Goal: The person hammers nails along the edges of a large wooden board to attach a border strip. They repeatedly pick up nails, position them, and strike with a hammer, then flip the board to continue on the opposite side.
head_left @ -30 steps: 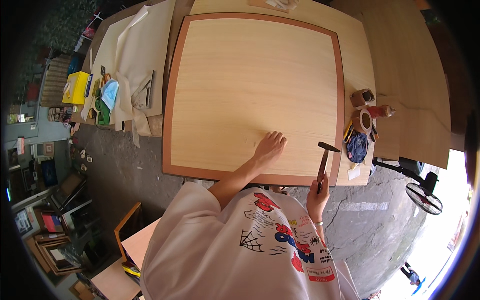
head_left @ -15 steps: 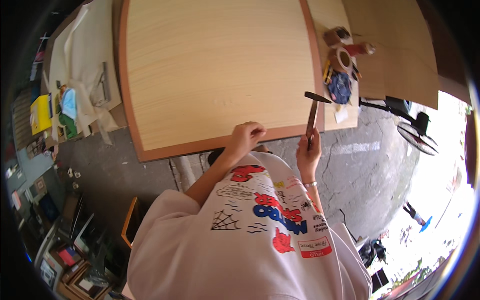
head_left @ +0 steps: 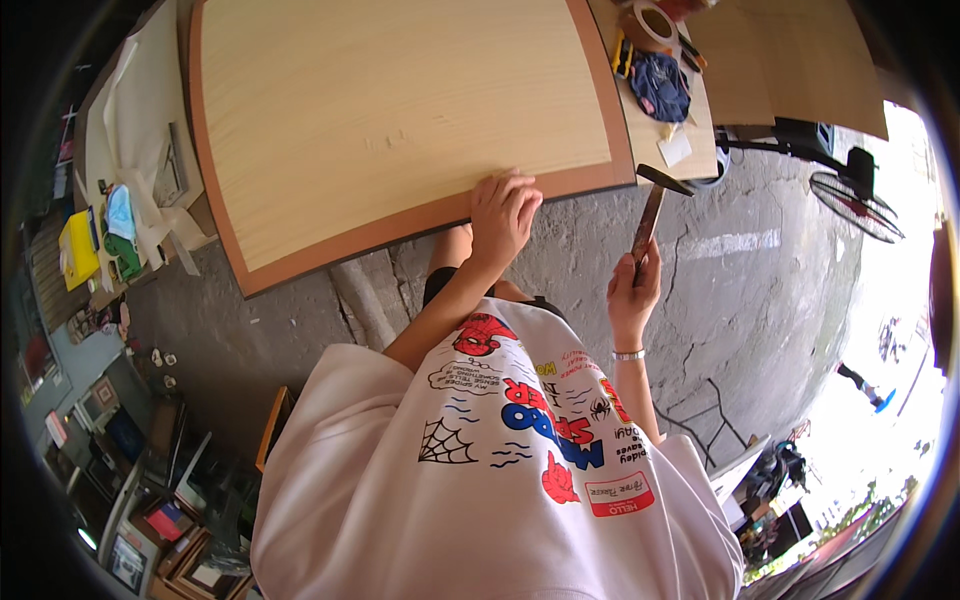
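Note:
My right hand (head_left: 634,295) is closed round the handle of a hammer (head_left: 650,213), held upright just off the near right corner of a large board. The hammer's dark head is at the top. My left hand (head_left: 503,220) rests on the board's brown border (head_left: 410,218) at the near edge, fingers stretched out and slightly apart. The board's face (head_left: 420,80) is pale and wood-grained. A few tiny thin pieces (head_left: 388,140) lie on it, too small to name.
Right of the board, a side surface holds a tape roll (head_left: 650,25), a dark blue cloth bundle (head_left: 660,88) and a white paper piece (head_left: 676,150). A black fan (head_left: 855,195) stands beyond. Brown sheets and a yellow object (head_left: 78,250) lie at left; frames (head_left: 190,570) are stacked lower left.
My left hand has gone from curled fingers near the edge to fingers laid on the border. The hammer stays in my right hand. The view has shifted, and the board sits higher and tilted.

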{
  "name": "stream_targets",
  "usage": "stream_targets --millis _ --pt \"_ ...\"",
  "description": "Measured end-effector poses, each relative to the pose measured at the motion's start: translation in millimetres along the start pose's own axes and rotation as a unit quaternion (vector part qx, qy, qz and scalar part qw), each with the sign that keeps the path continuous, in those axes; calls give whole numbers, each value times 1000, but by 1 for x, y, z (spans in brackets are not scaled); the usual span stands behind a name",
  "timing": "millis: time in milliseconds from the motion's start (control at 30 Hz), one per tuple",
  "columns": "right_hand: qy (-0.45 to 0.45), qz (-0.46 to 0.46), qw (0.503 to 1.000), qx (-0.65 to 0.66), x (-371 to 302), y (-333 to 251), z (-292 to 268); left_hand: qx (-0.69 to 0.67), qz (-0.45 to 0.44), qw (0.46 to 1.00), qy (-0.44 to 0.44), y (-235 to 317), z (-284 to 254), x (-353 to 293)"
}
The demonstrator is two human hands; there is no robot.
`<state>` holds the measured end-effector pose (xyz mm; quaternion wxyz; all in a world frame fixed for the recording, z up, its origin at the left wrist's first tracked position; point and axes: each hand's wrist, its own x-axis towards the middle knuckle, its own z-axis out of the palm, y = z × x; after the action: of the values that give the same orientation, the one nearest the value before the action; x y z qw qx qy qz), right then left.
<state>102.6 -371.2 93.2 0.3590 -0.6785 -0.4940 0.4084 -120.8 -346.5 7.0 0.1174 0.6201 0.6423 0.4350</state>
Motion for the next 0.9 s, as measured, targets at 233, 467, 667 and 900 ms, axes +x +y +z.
stream_targets --millis 233,467,667,900 --pt "-1 47 999 -14 -40 27 -16 84 -13 995 55 6 31 -19" --pt "-21 13 1000 -18 -46 37 -22 85 -46 991 91 13 45 -23" --pt "-51 -40 991 -116 -43 35 -23 79 -39 989 116 13 48 -21" --pt "-74 -74 982 -159 -41 30 -18 60 -18 992 109 22 69 -11"
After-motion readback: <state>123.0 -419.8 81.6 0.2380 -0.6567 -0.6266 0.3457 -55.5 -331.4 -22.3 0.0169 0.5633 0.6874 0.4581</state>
